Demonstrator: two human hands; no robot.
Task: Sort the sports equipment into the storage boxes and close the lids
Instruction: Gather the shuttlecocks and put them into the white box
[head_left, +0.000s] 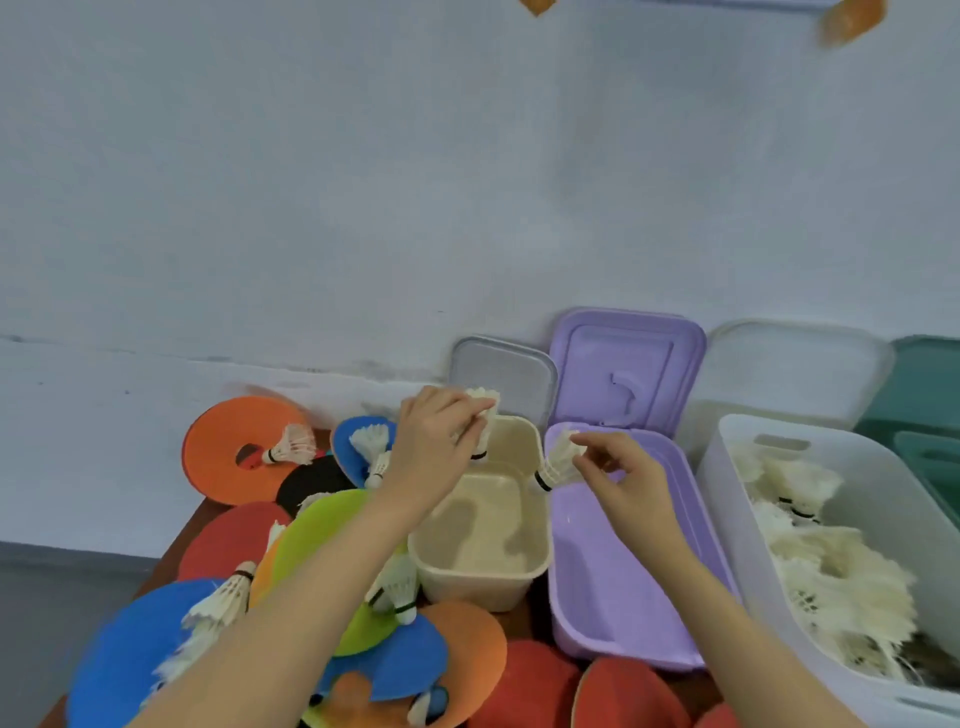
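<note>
My left hand (436, 441) grips a white shuttlecock (482, 415) above the far end of the empty beige box (524, 577). My right hand (618, 478) pinches a second shuttlecock (556, 462) by its feathers, over the rim between the beige box and the empty purple box (613, 618). A white box (727, 499) on the right holds several shuttlecocks. More shuttlecocks, such as one on an orange disc (291, 447), lie among flat coloured discs (332, 525) on the left.
Lids lean on the wall behind the boxes: a grey lid (514, 374), a purple lid (628, 364) and a white lid (795, 364). A green box (930, 395) sits at the far right. Red discs (530, 686) lie at the front.
</note>
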